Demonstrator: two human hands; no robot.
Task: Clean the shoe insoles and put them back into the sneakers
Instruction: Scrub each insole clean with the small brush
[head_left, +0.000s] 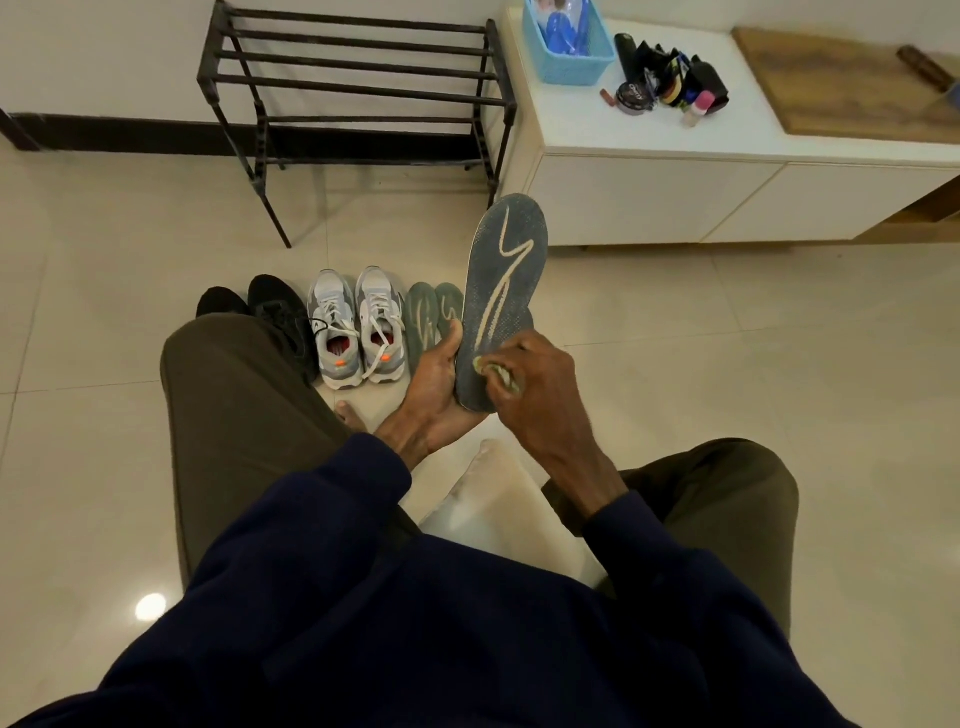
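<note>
Upright insole (506, 291), wipe (493, 371) at its heel

The left hand (436, 379) grips the heel end, thumb curled over the edge. The right hand (535, 384) pinches the small wipe against that low end (the length left to rub probably runs upward, away from the fingers).

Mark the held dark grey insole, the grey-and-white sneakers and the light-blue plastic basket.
dark grey insole (506, 270): head view, forefoot.
grey-and-white sneakers (332, 306): head view, one shoe's laces.
light-blue plastic basket (576, 65): head view, front wall.
</note>
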